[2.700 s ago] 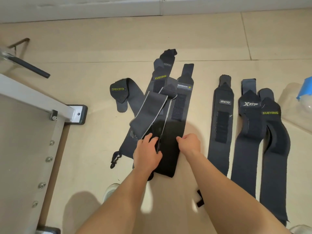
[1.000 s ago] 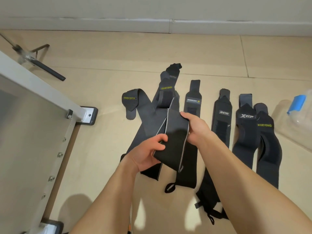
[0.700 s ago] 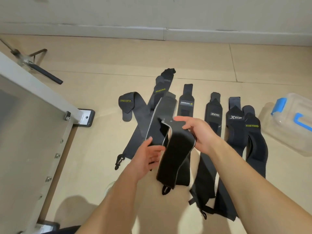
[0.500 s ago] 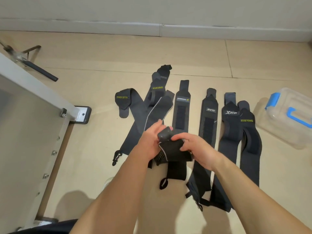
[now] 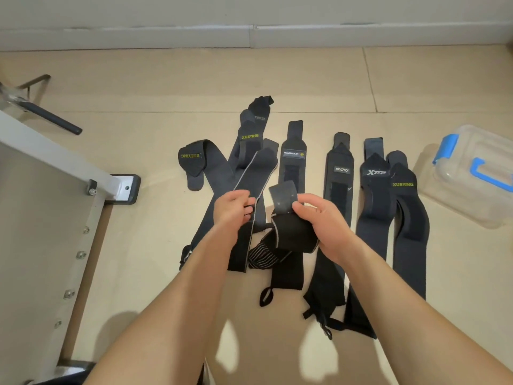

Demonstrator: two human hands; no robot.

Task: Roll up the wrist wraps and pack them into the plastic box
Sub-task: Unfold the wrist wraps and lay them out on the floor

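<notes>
Several black wrist wraps lie side by side on the beige floor. My right hand [image 5: 319,220] grips a grey-edged black wrap [image 5: 291,232], folded over on itself, with its tab end sticking up by my thumb. My left hand [image 5: 231,208] pinches the same wrap's long grey-trimmed strip [image 5: 255,173] running up and left. Flat beyond lie the Manuklear wrap [image 5: 293,154], the Incyo wrap [image 5: 340,173], the Xtep wrap [image 5: 373,190] and a Xueying wrap [image 5: 405,207]. The clear plastic box [image 5: 472,176] with blue latches sits closed at the far right.
A white metal frame [image 5: 55,173] with a black-capped foot [image 5: 125,187] fills the left side. A black-handled bar [image 5: 52,118] lies behind it. Two more Xueying wraps [image 5: 200,162] cross at the left of the pile. The wall runs along the top.
Both hands lifted the grey-edged wrap off the pile and folded it. Now my hands have drawn apart, the left pulling the strip sideways, the right holding the folded part.
</notes>
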